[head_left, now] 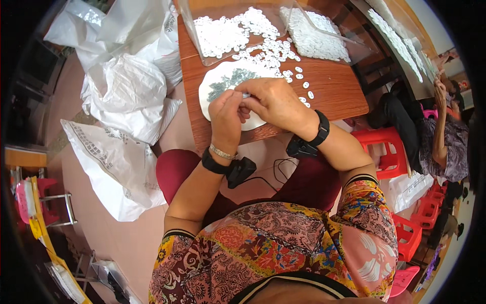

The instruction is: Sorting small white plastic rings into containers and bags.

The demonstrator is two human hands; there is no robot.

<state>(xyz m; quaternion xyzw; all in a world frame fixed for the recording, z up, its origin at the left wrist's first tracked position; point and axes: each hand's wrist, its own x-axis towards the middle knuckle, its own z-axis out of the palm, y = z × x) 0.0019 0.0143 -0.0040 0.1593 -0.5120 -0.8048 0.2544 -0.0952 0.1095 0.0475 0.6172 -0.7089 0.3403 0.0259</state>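
Over the near edge of a white plate (pixel 206 104), my left hand (pixel 226 114) and my right hand (pixel 276 101) meet, fingers pinched. Between the fingertips shows a small pale piece (pixel 246 95), mostly covered by the fingers, so its kind cannot be made out. On the plate lies a heap of small grey-green metallic-looking parts (pixel 223 86). Beyond it, many small white oval pieces with two holes (pixel 271 53) spread over the brown wooden table (pixel 331 86). A few of these ovals (pixel 310 95) lie singly to the right of my right hand.
Two clear trays hold white pieces: one at the far left (pixel 220 35), one at the far right (pixel 319 38). White sacks (pixel 124 91) stand left of the table, and another (pixel 116 167) lies on the floor. A red stool (pixel 385 152) and another person (pixel 443 137) are to the right.
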